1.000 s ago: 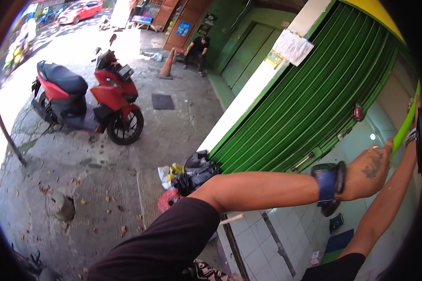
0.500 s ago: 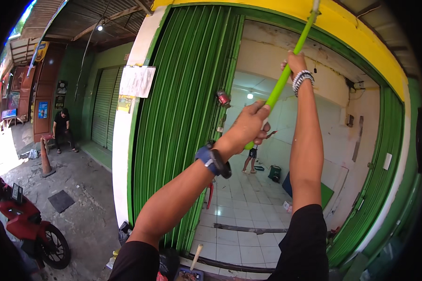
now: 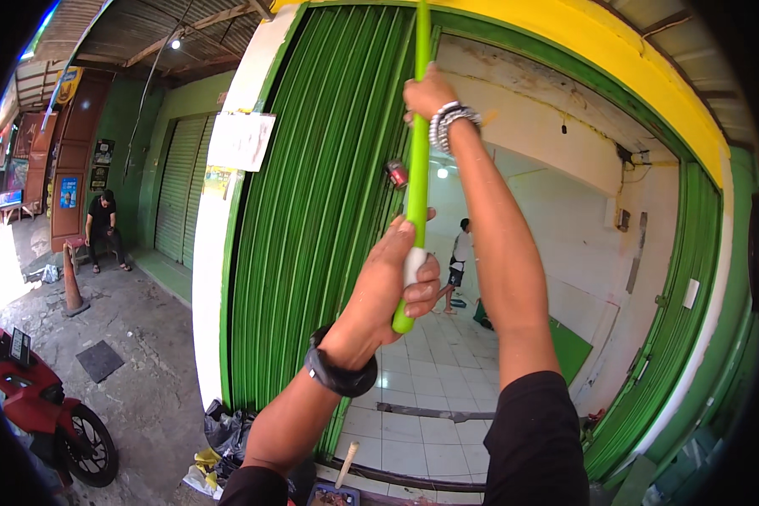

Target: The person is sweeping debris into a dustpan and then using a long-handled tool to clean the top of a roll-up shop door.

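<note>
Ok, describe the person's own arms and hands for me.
Short black sleeves leave both forearms bare. The left hand has a chunky dark wristband at its wrist; the right hand has beaded bracelets, silvery and dark. Both hands are ungloved.

Bright green pole (image 3: 418, 181), near upright in both hands (image 3: 379, 287); white patch near rounded lower end; top beyond view.

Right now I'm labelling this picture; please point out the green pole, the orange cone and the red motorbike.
Green pole (image 3: 417, 175), head view: mid-shaft.
Orange cone (image 3: 72, 282), head view: middle of its side.
Red motorbike (image 3: 35, 413), head view: front bodywork.
</note>
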Motion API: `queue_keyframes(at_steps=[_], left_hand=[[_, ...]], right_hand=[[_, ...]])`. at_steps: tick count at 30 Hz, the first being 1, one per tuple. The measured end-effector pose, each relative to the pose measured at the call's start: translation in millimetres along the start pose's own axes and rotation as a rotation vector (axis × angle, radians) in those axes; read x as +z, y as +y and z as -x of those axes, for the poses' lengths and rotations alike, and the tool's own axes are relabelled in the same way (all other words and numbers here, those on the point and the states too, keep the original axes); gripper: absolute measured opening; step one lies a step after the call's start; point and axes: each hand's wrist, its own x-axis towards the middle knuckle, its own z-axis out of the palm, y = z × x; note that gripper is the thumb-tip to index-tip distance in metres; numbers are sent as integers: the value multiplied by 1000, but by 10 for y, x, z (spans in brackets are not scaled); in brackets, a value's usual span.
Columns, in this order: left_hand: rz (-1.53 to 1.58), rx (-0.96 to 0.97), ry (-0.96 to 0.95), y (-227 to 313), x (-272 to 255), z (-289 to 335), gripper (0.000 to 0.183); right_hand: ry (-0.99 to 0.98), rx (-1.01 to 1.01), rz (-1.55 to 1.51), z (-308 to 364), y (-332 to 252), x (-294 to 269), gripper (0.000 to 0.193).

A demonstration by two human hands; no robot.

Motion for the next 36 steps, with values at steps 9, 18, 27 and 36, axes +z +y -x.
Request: queue_keyframes(at_steps=[9,18,27,36], left_hand=[[-97,-14,71,611,-133,25,29],[-236,80,142,497,-95,322,31],[-125,-203,-291,287,109,-740,30],[198,-365,-442,-251,422,-2270,28]], right_hand=[[-258,-396,995,-403,-149,80,34],[12,-43,-201,114,-564,446,61],[409,-5,-484,-161,636,-1083,57],[483,26,-891,-898,1741,-1888,33]])
